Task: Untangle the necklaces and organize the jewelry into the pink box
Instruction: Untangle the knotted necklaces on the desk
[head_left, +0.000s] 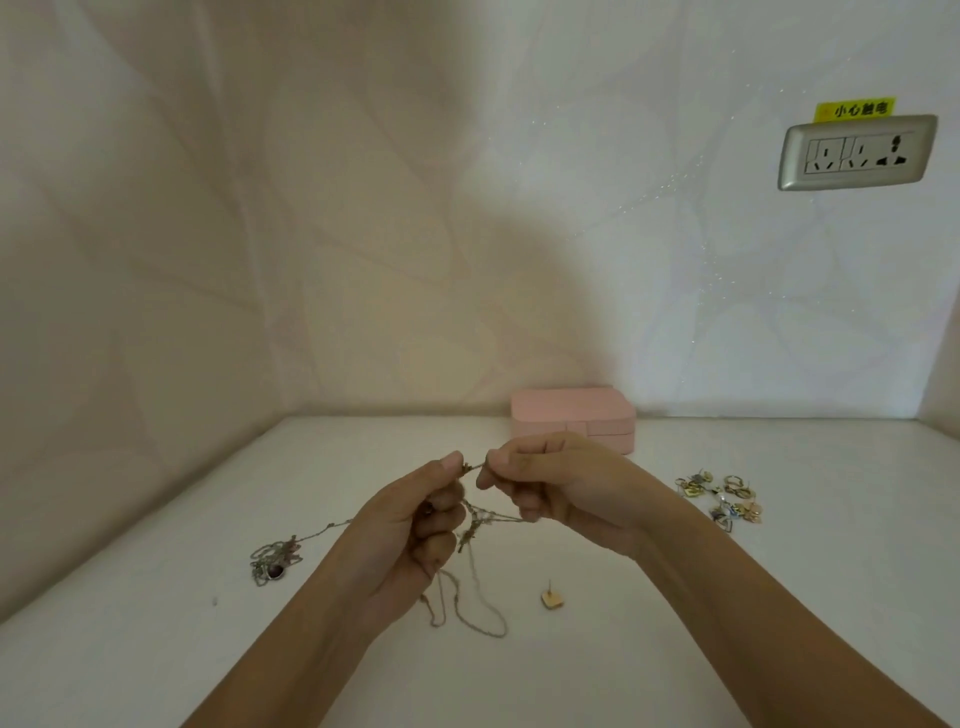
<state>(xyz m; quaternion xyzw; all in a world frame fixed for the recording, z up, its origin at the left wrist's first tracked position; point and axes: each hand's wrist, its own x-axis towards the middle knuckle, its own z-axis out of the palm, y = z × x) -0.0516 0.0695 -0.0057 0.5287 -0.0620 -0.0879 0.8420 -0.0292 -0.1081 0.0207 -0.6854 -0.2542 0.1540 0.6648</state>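
Observation:
Above the white table my left hand (421, 525) and my right hand (550, 488) both pinch a thin gold necklace chain (475, 597) at a short stretch between their fingertips. Its loops hang down to the table, and a small cross pendant (467, 538) dangles between the hands. From my left hand a strand runs left to a tangled silver necklace heap (272, 561) with a dark stone. The pink box (571, 415) stands shut against the back wall, just behind my right hand.
A pile of several earrings and rings (722, 496) lies on the table at the right. A single stud earring (551, 598) lies in front of my right hand. A wall socket (857, 153) with a yellow label sits high on the right.

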